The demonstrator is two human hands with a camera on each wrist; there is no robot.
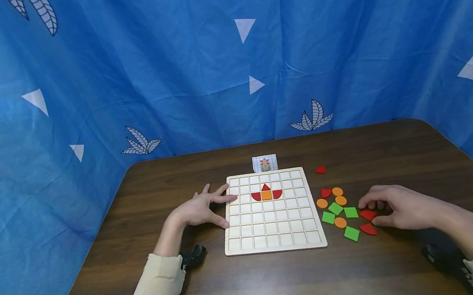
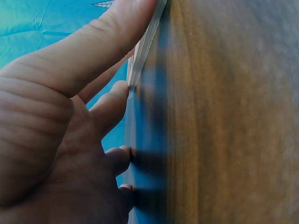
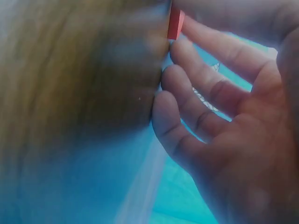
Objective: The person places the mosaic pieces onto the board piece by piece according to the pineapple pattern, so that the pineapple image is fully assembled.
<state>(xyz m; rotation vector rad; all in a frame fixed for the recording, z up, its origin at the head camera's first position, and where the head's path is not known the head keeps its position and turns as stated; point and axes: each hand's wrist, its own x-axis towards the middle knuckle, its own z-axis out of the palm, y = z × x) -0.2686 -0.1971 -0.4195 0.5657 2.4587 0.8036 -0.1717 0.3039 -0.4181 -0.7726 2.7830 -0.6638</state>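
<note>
Head view from above facing the table [image 1: 256, 286], wrist views pressed close, sharing its wooden top

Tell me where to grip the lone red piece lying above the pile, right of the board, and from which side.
The lone red piece lies flat on the table, apart from the other pieces and the board. Probably best come straight down from above and pinch its thin outer edges between thumb and fingers; it is too flat for any side grasp, and bare table around it leaves room.

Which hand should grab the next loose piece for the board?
Right, probably. The right hand already touches a red piece in the loose pile, while the left hand rests on the board edge, steadying it.
</note>
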